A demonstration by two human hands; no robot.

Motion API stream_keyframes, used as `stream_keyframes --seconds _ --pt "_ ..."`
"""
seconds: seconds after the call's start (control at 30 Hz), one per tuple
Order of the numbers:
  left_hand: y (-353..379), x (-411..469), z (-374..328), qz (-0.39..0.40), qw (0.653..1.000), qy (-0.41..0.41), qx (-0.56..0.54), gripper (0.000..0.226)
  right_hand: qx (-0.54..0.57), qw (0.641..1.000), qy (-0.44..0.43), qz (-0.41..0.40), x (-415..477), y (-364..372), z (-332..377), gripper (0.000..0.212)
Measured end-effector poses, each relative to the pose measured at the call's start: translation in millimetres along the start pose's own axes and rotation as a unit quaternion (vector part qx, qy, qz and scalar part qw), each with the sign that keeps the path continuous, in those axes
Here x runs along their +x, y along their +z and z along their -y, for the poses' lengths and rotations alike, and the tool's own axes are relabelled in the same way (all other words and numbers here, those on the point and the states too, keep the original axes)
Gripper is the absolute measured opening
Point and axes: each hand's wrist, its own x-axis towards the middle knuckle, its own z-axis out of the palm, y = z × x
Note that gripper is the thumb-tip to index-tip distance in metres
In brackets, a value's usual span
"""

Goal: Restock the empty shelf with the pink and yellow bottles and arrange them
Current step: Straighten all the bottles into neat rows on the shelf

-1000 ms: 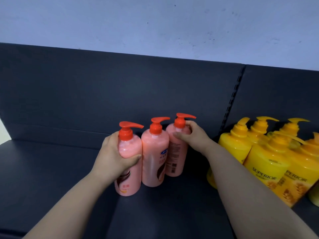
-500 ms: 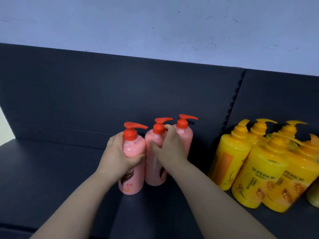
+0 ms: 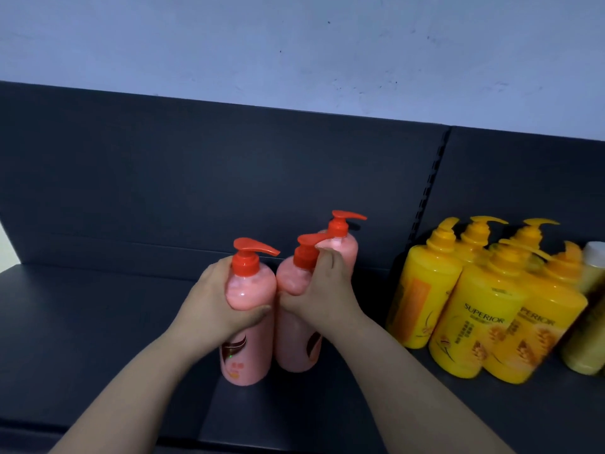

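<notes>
Head view, centre of frame: left hand is gripping the nearest pink bottle with fingers and thumb curled round its shoulder; right hand is clasping the middle pink bottle just below its red pump. Both bottles are standing on the dark shelf, touching, with a third pink bottle behind. At right, yellow bottles are clustering beside a seemingly paler bottle at the frame edge.
</notes>
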Motion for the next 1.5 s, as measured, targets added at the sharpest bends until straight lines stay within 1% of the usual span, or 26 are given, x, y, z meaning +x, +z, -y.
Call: stream_keyframes --seconds 0.07,0.13,0.2,0.27,0.33,0.4,0.57,0.6,0.67,0.7,0.73,0.8,0.87,0.93,1.0,1.07,1.13,1.2,1.27,1.4,1.5 --pt "1.8 -5.0 -5.6 0.011 1.000 0.007 -0.012 0.068 0.015 1.000 0.020 0.019 -5.0 -7.6 -2.2 0.079" --pt "4.7 -7.8 -10.0 0.019 1.000 0.006 -0.023 0.066 -0.053 0.998 0.029 -0.002 -9.5 -13.4 -5.0 0.081" --pt "7.8 -9.4 -13.7 0.026 0.999 0.003 -0.027 0.069 -0.136 0.988 0.053 -0.044 -10.7 -15.7 -8.6 0.085" --pt "11.4 -10.0 -16.9 0.033 0.999 -0.002 -0.029 0.071 -0.172 0.980 0.077 -0.059 -7.7 -17.8 -11.0 0.087" --pt "15.7 -10.3 -20.3 0.040 0.999 -0.003 -0.032 0.072 -0.175 0.980 0.088 -0.047 -0.8 -21.2 -13.9 0.090" --pt "20.8 -10.8 -23.5 0.040 0.999 0.005 -0.024 0.073 -0.165 0.982 0.090 -0.008 5.8 -24.7 -17.0 0.088" --pt "33.8 -15.0 -35.8 0.045 0.998 0.031 -0.019 0.073 -0.124 0.987 0.077 0.061 11.0 -36.0 -24.0 0.068" --pt "36.7 -16.4 -39.7 0.048 0.998 0.042 -0.025 0.073 -0.096 0.989 0.075 0.081 11.2 -37.6 -28.8 0.068" --pt "43.6 -19.8 -46.5 0.053 0.995 0.062 -0.052 0.071 -0.014 0.991 0.067 0.113 8.7 -39.4 -37.9 0.076" --pt "47.6 -21.8 -49.0 0.056 0.994 0.067 -0.064 0.071 0.029 0.992 0.065 0.101 4.0 -39.6 -41.7 0.079" --pt "51.9 -23.7 -50.9 0.059 0.993 0.069 -0.070 0.073 0.057 0.993 0.065 0.080 -2.3 -38.5 -47.7 0.076" --pt "60.8 -27.0 -53.0 0.068 0.993 0.062 -0.078 0.079 0.071 0.995 0.063 0.038 -21.0 -39.4 -56.7 0.058" --pt "69.0 -29.3 -53.7 0.077 0.991 0.056 -0.090 0.085 0.072 0.997 0.036 -0.011 -42.9 -44.6 -57.4 0.044" --pt "75.9 -33.1 -57.1 0.081 0.992 0.051 -0.086 0.087 0.113 0.993 -0.005 -0.033 -59.9 -51.7 -52.1 0.042" --pt "81.0 -38.7 -61.8 0.074 0.994 0.059 -0.057 0.087 0.176 0.984 -0.006 -0.002 -70.5 -62.5 -41.5 0.044" --pt "82.9 -43.3 -66.6 0.073 0.994 0.076 -0.016 0.090 0.231 0.971 -0.007 0.063 -76.3 -72.4 -31.3 0.044" --pt "82.4 -45.9 -70.2 0.102 0.991 0.086 0.012 0.095 0.210 0.972 -0.013 0.100 -78.6 -79.4 -25.1 0.048" --pt "80.4 -46.1 -71.1 0.138 0.985 0.091 0.039 0.099 0.151 0.984 -0.017 0.095 -78.5 -82.7 -22.8 0.055" --pt "77.1 -45.4 -70.6 0.158 0.980 0.096 0.073 0.102 0.116 0.990 -0.012 0.082 -77.7 -82.8 -24.0 0.061" --pt "71.0 -41.7 -70.6 0.145 0.981 0.093 0.091 0.104 0.085 0.993 -0.012 0.082 -76.2 -82.3 -28.7 0.068" --pt "71.8 -40.5 -70.6 0.116 0.981 0.097 0.118 0.104 0.087 0.991 -0.010 0.098 -73.1 -82.9 -30.8 0.072"
